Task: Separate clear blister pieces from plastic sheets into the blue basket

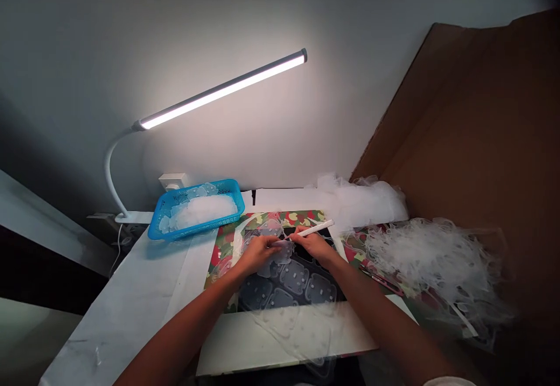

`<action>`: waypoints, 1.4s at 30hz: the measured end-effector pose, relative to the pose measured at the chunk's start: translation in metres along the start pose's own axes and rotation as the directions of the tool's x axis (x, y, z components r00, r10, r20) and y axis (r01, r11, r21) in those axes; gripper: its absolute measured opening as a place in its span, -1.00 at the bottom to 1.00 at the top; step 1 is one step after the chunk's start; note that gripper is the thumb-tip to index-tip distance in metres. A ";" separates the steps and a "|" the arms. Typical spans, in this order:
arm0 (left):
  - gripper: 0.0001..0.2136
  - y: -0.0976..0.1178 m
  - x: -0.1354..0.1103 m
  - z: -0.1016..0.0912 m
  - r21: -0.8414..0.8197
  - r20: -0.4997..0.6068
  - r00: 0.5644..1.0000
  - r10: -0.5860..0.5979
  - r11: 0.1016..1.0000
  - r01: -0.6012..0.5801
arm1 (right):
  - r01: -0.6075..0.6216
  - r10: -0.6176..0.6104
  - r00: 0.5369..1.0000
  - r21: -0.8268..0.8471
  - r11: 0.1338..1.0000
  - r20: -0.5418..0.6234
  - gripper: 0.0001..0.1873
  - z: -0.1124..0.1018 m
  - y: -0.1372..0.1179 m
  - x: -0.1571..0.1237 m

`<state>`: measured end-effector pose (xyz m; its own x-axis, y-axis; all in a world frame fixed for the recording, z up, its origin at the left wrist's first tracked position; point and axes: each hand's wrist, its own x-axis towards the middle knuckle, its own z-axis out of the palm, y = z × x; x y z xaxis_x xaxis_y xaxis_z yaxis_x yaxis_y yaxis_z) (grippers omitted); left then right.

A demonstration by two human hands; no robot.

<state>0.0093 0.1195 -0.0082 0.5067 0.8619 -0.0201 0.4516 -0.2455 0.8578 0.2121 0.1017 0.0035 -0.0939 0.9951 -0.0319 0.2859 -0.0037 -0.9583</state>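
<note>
- Two heaps lie at right, a tangle of stringy translucent strips (431, 255) and a cloudy white pile (363, 202); the strips are presumably trimmed waste.
- The clear plastic sheet of rounded patches (294, 278) spreads between the forearms, apparently work left.
- The bright-blue perforated plastic basket (151, 231) holds loose patches, probably finished.
- Left hand (260, 251) pinches a clear patch (285, 253); whether it is detached, I cannot tell.
- Right hand (315, 245) grips a slim white pen-shaped tool (320, 227).

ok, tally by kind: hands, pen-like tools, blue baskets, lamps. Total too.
Left hand and right hand: 2
White pen-like tool: 1
Blue basket: 1
Lamp: 1
Total: 5
</note>
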 end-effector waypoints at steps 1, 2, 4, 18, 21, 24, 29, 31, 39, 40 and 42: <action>-0.76 -0.002 -0.001 0.001 -0.009 -0.012 1.000 0.008 1.000 -0.008 | 0.014 -0.015 0.999 -0.033 0.999 -0.035 -0.71 0.001 0.003 0.003; -0.76 -0.003 -0.001 0.002 -0.023 -0.021 1.000 0.015 1.000 -0.016 | 0.025 -0.030 0.996 -0.061 0.998 -0.083 -0.71 0.000 0.006 0.006; -0.75 -0.005 -0.003 0.003 -0.065 -0.043 0.999 0.021 0.998 -0.024 | 0.030 -0.048 0.981 -0.097 0.995 -0.190 -0.71 -0.006 0.012 0.012; -0.54 -0.001 -0.007 -0.022 -0.085 -0.225 0.972 -0.064 0.995 0.046 | 0.151 -0.136 0.955 0.040 0.988 -0.263 -0.73 -0.010 0.001 0.014; -0.62 -0.006 -0.011 -0.046 0.051 -0.336 0.937 -0.099 0.991 0.122 | 0.217 -0.221 0.972 -0.052 0.975 -0.078 -0.77 0.027 -0.003 0.018; -0.88 -0.011 -0.018 -0.059 0.209 -0.390 0.916 -0.092 0.960 0.185 | 0.331 -0.340 0.940 -0.201 0.922 -0.013 -0.79 0.051 -0.002 0.025; -0.56 -0.013 -0.028 -0.043 0.570 -0.214 0.977 -0.002 0.812 0.126 | 0.420 -0.430 0.902 -0.294 0.859 0.034 -0.81 0.062 0.004 0.033; -0.47 -0.012 -0.030 -0.036 0.753 -0.071 0.997 0.003 0.656 0.052 | 0.420 -0.435 0.900 -0.323 0.848 0.031 -0.83 0.064 0.005 0.034; -0.48 -0.004 -0.034 -0.033 0.851 0.037 0.997 -0.066 0.525 0.003 | 0.435 -0.451 0.890 -0.431 0.790 0.072 -0.83 0.067 0.004 0.040; -0.48 -0.003 -0.034 -0.034 0.843 0.032 0.996 -0.081 0.538 0.017 | 0.433 -0.438 0.893 -0.452 0.780 0.101 -0.82 0.067 0.004 0.039; -0.48 -0.001 -0.035 -0.034 0.823 0.026 0.994 -0.108 0.566 0.040 | 0.430 -0.410 0.899 -0.486 0.761 0.153 -0.81 0.069 0.003 0.037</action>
<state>-0.0341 0.1048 0.0087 0.4742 0.8714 -0.1261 0.8804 -0.4702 0.0618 0.1437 0.1318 -0.0204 -0.3472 0.8811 0.3210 0.6408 0.4729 -0.6047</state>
